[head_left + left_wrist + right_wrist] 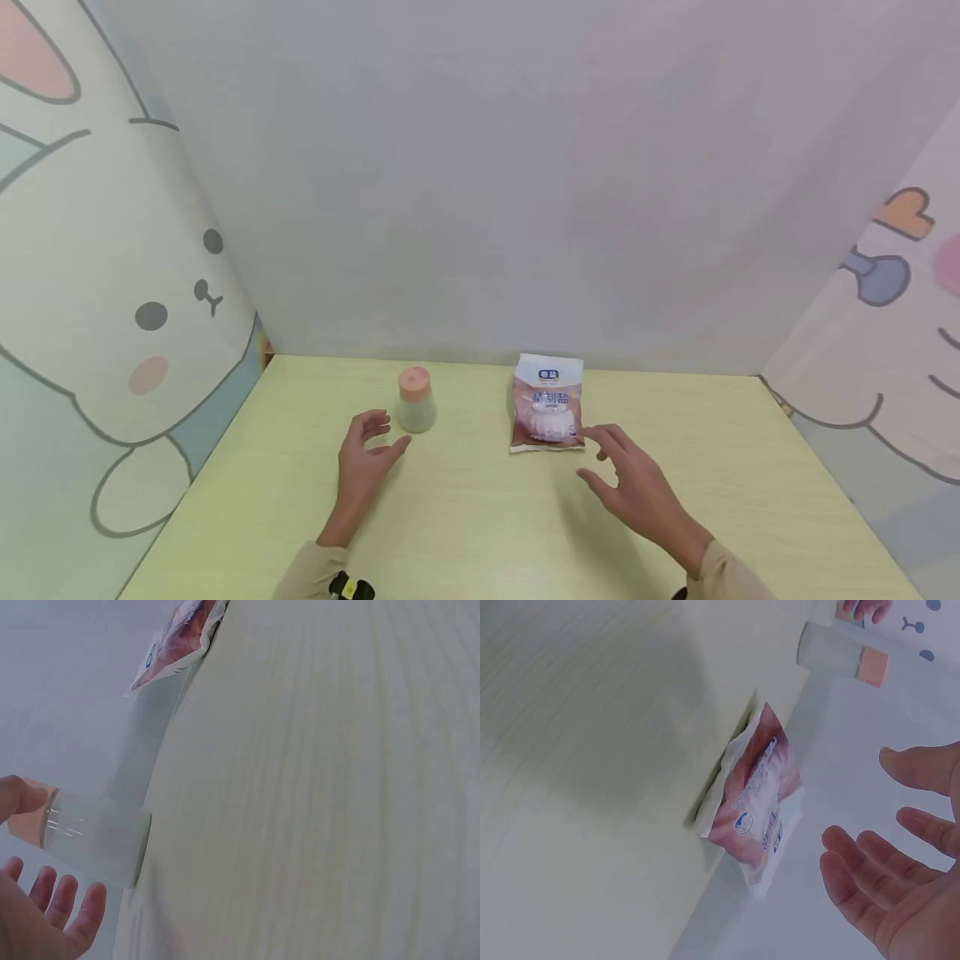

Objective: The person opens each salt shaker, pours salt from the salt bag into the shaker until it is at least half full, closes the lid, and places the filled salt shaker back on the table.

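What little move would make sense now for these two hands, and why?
Probably easing the left hand toward the jar: the jar stands upright just beyond its open fingers, which hold nothing. The right hand looks similarly open near the packet, so either could plausibly go first.

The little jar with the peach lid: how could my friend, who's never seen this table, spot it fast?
In the head view, start at the pale yellow table and look toward its far edge, left of the middle. There, near the left hand, a small jar stands upright. Its round peach-coloured lid sets it apart from the printed brown-and-white bag to its right.
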`<state>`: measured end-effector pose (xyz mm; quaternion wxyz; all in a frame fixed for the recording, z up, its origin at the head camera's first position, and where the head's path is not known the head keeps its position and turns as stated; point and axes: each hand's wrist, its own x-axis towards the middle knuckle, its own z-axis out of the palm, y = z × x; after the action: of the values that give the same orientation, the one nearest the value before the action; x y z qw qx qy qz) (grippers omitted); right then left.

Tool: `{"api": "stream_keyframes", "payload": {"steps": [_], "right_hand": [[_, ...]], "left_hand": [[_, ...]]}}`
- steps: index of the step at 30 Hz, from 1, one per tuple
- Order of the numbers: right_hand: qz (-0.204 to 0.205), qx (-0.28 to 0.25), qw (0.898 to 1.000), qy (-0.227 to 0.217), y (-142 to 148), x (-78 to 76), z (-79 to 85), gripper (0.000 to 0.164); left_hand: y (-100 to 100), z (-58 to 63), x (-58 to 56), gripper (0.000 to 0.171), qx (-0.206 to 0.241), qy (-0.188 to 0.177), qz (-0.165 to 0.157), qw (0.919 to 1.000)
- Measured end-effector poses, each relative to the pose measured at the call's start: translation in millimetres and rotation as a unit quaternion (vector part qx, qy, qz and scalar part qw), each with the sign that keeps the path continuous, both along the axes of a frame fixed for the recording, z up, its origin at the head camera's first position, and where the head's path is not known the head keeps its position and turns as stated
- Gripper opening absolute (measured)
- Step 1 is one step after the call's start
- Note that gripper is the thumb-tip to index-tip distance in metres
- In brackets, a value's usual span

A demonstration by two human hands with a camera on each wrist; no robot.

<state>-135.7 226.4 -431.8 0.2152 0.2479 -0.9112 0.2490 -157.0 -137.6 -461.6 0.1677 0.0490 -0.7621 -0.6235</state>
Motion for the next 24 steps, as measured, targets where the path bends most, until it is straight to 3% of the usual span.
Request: {"api": "stream_keyframes", "payload": {"steps": [8,12,19,24], "right_hand": [[0.01,-0.001,1.0,-0.013,-11.3,-5.1,4.7,0.052],[0.015,-0.001,1.0,-0.012,-18.9,-7.1,7.2,0.05],[0.022,0.003,1.0,-0.008,-31.7,-13.1,13.7,0.048],[0.041,0.001,0.999,-0.002,-39.6,-18.8,17.3,0.045]], "left_hand": [[-5.6,-26.8,-21.3,0.056,0.003,0.013,-0.003,0.9999],[-5.7,-30.9,-26.7,0.057,0.016,0.016,-0.002,0.9997],[-3.5,-27.6,-27.9,0.057,0.019,0.009,0.01,0.9997],[-0.8,-9.7,-21.3,0.056,0.029,0.003,-0.001,0.9996]]}}
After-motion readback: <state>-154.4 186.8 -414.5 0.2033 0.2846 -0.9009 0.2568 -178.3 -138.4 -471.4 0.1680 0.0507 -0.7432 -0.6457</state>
